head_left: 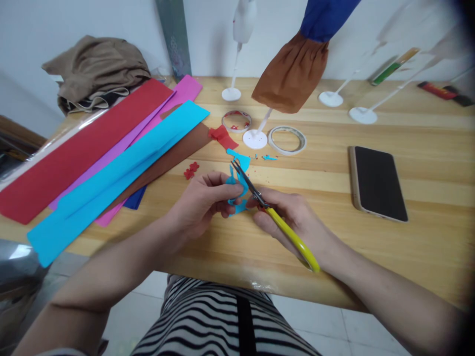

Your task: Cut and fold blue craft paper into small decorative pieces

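Between its thumb and fingers, my left hand pinches a small cut piece of blue crepe paper. My right hand is closed on a pair of scissors with yellow handles, their dark blades pointing up and left at the blue paper. Whether the blades are cutting into it I cannot tell. More blue paper lies just beyond the blade tips. To the left of my left hand are small red paper flower shapes. A red paper scrap and tiny blue trimmings lie farther back.
Folded strips of blue, red, pink and brown paper cover the table's left. Tape rings and white stands are behind my hands, one dressed in brown and blue paper. A phone lies right; a brown cloth sits back left.
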The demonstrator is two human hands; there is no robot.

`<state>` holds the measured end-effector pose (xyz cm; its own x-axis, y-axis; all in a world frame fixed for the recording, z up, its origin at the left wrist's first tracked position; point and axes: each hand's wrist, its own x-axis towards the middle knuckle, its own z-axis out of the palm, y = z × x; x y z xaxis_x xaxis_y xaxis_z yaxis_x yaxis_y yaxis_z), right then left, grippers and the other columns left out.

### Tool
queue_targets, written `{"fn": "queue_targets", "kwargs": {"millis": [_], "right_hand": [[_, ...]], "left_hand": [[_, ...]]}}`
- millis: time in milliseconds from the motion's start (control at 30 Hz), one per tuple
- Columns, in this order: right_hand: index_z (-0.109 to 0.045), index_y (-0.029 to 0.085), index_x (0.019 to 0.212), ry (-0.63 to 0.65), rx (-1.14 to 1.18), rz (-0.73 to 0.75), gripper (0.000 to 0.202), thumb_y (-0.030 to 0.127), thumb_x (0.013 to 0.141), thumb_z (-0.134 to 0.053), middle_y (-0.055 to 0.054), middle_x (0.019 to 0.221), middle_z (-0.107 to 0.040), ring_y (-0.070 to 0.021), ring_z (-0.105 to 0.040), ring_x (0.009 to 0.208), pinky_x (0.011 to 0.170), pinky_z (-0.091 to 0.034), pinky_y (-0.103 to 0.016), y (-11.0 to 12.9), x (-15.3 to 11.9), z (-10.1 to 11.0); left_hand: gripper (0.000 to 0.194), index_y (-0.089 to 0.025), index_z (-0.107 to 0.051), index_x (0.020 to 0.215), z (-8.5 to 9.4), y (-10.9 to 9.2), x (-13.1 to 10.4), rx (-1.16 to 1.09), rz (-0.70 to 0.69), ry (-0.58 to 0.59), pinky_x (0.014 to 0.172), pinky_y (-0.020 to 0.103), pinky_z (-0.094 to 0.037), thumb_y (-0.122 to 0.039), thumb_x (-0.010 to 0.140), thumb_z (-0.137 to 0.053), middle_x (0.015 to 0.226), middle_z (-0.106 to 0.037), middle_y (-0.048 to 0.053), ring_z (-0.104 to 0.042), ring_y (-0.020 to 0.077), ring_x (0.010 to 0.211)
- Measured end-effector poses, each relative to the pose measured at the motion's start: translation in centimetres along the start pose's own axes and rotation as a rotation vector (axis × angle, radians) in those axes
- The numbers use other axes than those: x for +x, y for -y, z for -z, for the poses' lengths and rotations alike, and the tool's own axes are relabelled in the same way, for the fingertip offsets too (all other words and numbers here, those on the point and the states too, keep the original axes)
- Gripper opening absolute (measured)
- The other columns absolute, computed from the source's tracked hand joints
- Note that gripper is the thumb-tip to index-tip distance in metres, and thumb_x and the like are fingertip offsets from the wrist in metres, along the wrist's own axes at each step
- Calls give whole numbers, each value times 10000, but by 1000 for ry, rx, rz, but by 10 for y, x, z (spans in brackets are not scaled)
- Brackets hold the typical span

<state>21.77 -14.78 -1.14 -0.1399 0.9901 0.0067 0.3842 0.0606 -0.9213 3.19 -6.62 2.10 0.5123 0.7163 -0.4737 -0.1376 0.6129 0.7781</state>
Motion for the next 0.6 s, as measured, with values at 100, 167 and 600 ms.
{"fn": "queue_targets", "kwargs": {"millis": [100, 167, 600], "right_hand": [[-664, 249, 829, 0, 0, -6, 365, 580, 979, -680, -2, 706, -590, -150, -442, 583, 530, -382, -317, -2, -1, 0], [-662, 250, 826, 5, 1, -10, 361, 577, 976, -686, 3, 698, -581, -145, -428, 570, 528, -380, -317, -3, -1, 0], [-690, 222, 849, 16, -3, -39, 456, 638, 1020, -606, -1, 679, -581, -126, -420, 559, 487, -353, -288, 0, -2, -1]], "left_hand": [[354, -166, -675, 586, 0, 0, 0, -13, 9, -10, 430, 164, -396, -189, 466, -1007, 535, -652, -34, -560, 67, 441], [354, -163, -673, 579, -1, -1, 0, -18, 12, -14, 427, 162, -391, -180, 457, -1005, 530, -653, -30, -552, 65, 434], [387, -160, -651, 587, -2, 0, 0, -18, -1, -19, 438, 173, -390, -199, 462, -1015, 537, -642, -29, -554, 68, 442]]}}
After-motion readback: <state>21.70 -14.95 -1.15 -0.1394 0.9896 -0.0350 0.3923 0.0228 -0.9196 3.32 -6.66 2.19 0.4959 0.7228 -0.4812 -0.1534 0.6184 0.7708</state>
